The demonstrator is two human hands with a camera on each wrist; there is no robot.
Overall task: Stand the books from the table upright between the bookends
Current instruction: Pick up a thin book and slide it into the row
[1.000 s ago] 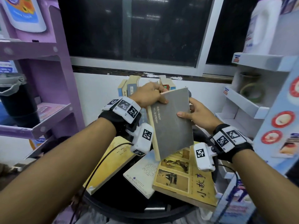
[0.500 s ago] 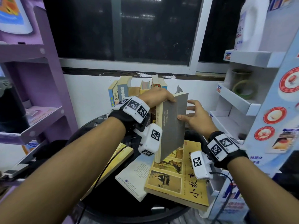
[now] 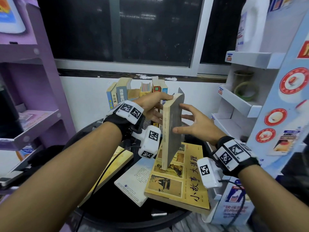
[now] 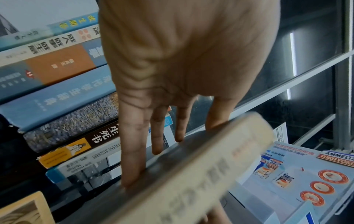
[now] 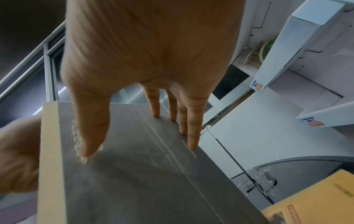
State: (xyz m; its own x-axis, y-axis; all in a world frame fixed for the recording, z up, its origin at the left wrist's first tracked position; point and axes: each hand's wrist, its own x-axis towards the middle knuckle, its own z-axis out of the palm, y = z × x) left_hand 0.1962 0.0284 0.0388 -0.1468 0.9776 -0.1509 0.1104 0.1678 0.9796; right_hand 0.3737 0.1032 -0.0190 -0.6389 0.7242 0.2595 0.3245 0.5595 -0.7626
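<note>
A grey book point(image 3: 173, 128) stands upright in the air, spine toward me, just right of the row of standing books point(image 3: 123, 92). My left hand point(image 3: 150, 108) holds it from the left, one finger hooked over its top edge and the others flat on the cover point(image 4: 191, 174). From the right, my right hand point(image 3: 195, 126) presses spread straight fingers on the other cover point(image 5: 143, 174). A thin bookend point(image 3: 181, 91) rises just behind the book's top. Below lie a yellow picture book point(image 3: 180, 178), a white book point(image 3: 133, 181) and a tan book point(image 3: 113, 164).
The books lie on a round black table point(image 3: 117, 215) under a dark window. A purple shelf unit point(image 3: 33, 124) stands close on the left. On the right is a white display rack point(image 3: 237, 104) with a roll of tape point(image 3: 245, 91).
The grey book has turned from tilted with its cover toward me to upright and edge-on, nearer the standing row. My right fingers have spread flat on its cover.
</note>
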